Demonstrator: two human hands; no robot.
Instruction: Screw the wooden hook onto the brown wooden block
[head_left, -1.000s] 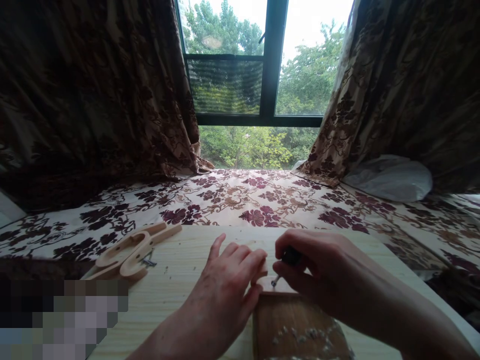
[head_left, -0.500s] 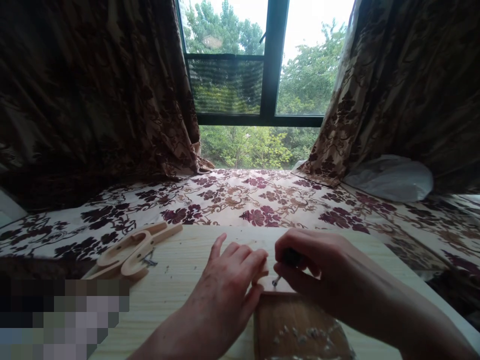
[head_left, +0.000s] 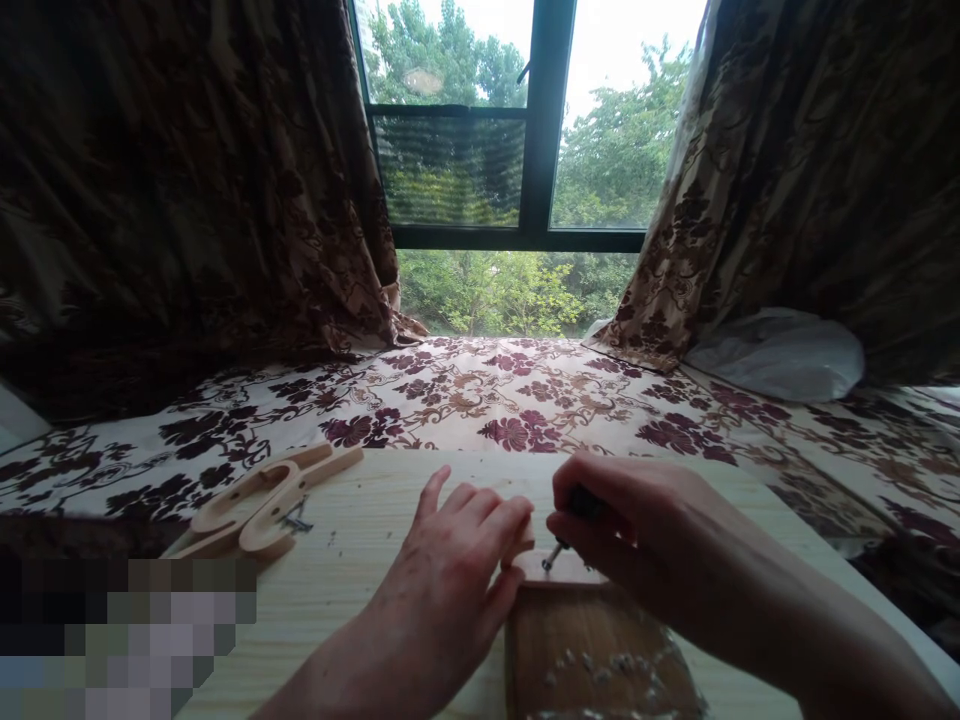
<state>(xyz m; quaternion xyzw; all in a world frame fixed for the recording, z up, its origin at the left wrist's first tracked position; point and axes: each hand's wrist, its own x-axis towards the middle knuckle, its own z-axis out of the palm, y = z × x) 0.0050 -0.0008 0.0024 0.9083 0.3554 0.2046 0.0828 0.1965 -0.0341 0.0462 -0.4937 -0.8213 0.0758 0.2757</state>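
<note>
Wooden piece (head_left: 531, 570) steadied by the left hand (head_left: 465, 545), screwdriver (head_left: 583, 503) gripped in the right hand (head_left: 641, 515): align shaft (head_left: 556, 552) and screw (head_left: 547, 566) in 1 line.

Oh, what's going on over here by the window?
A person steadies a pale wooden piece with the left hand. The right hand grips a dark-handled tool, apparently a screwdriver, its tip down at what looks like a small screw on that piece. Just nearer the person is a brown block scattered with small shiny bits. Curved wooden parts lie off to the left.
</note>
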